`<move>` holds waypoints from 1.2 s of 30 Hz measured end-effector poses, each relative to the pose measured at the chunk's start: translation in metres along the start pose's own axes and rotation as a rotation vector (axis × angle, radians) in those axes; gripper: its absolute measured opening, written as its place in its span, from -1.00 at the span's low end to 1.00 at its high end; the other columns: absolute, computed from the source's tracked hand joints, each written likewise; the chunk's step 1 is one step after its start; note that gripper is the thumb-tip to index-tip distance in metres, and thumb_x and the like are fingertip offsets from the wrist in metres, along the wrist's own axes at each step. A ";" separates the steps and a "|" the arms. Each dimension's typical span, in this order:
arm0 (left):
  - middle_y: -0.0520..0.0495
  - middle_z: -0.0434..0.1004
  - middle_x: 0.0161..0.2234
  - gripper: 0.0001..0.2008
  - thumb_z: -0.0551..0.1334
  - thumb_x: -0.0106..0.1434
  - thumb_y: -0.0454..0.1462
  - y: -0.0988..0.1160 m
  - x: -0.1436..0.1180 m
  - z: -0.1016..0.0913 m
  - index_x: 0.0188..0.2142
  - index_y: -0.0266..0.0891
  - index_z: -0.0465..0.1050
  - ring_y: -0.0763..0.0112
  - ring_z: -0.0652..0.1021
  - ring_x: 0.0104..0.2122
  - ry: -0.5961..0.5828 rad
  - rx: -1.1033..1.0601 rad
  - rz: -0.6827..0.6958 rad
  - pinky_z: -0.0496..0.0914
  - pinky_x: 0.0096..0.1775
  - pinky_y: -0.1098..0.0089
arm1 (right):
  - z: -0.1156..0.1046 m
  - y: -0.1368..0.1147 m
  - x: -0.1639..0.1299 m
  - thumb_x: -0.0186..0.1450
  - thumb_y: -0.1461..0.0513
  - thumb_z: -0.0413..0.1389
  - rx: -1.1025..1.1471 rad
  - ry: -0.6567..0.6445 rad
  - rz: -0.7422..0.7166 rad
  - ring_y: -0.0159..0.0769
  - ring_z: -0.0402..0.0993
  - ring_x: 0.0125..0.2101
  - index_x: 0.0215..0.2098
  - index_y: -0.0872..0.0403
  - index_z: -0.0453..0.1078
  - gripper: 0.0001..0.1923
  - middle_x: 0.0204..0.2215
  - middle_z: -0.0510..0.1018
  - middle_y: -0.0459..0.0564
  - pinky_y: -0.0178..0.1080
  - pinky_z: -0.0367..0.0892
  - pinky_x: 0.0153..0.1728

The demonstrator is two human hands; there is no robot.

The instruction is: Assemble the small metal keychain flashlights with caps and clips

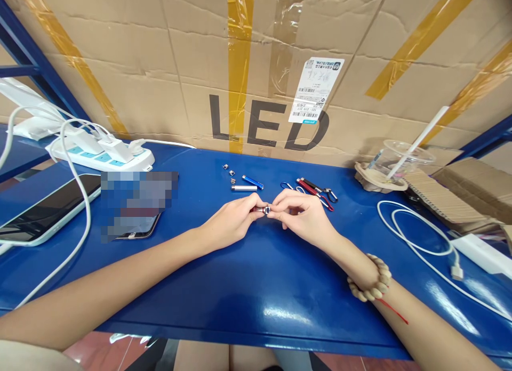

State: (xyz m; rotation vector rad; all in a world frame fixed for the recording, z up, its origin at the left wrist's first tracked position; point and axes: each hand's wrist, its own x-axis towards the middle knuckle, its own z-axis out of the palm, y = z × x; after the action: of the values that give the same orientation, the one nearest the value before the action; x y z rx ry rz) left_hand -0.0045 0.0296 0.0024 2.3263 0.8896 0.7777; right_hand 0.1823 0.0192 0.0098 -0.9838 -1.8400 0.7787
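My left hand [236,219] is closed, thumb and fingers pinching a small dark red tube [259,209] with a silvery ring-shaped end. Against that metal end [268,211], the thumb and fingertips of my right hand [306,216] are pressed together. A silver tube [244,188] and a blue tube [253,182] lie just beyond my left hand, beside several small metal pieces [232,172]. Past my right hand rest a red tube [308,186] and a black tube [311,185], with carabiner clips [327,202] around them.
A large cardboard box [192,67] stands along the back of the blue table [240,285]. On the left are a power strip [138,160], a phone [52,206] and another, partly blurred phone [138,230]. A white cable [420,248] and plastic cup [412,153] sit right.
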 end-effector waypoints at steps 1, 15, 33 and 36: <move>-0.03 0.52 -0.23 -0.89 -0.03 0.32 -0.31 0.000 0.000 0.000 -0.35 -0.19 0.19 0.40 0.53 -0.27 0.009 0.012 0.006 0.37 -0.27 0.43 | 0.000 0.000 0.000 0.10 0.11 0.25 -0.011 0.002 -0.006 -0.52 0.30 -0.68 -0.58 0.11 0.46 -0.76 -0.50 0.48 -0.04 -0.38 0.26 -0.73; -0.04 0.50 -0.30 -0.86 -0.01 0.33 -0.31 -0.005 0.000 0.003 -0.36 -0.21 0.23 0.37 0.52 -0.25 0.068 0.120 0.078 0.37 -0.24 0.40 | 0.003 0.002 0.001 0.02 0.03 0.28 0.017 0.022 0.044 -0.52 0.30 -0.73 -0.60 0.12 0.42 -0.68 -0.49 0.47 -0.04 -0.36 0.24 -0.76; -0.03 0.50 -0.31 -0.86 0.00 0.32 -0.30 -0.007 -0.001 0.004 -0.35 -0.21 0.27 0.38 0.52 -0.26 0.105 0.136 0.099 0.39 -0.22 0.39 | 0.004 0.003 0.000 0.02 0.03 0.28 0.023 0.032 0.046 -0.52 0.29 -0.72 -0.61 0.12 0.40 -0.67 -0.51 0.46 -0.05 -0.36 0.23 -0.76; -0.04 0.50 -0.31 -0.85 0.00 0.32 -0.30 -0.007 -0.001 0.004 -0.35 -0.21 0.28 0.37 0.52 -0.25 0.103 0.145 0.091 0.39 -0.20 0.38 | 0.004 0.002 0.000 0.01 0.02 0.28 0.025 0.033 0.058 -0.52 0.29 -0.72 -0.62 0.11 0.38 -0.65 -0.52 0.45 -0.06 -0.37 0.22 -0.76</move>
State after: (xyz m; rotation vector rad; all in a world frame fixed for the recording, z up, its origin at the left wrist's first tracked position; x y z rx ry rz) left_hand -0.0052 0.0326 -0.0056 2.4870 0.9171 0.9049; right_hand 0.1797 0.0202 0.0063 -1.0323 -1.7757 0.8139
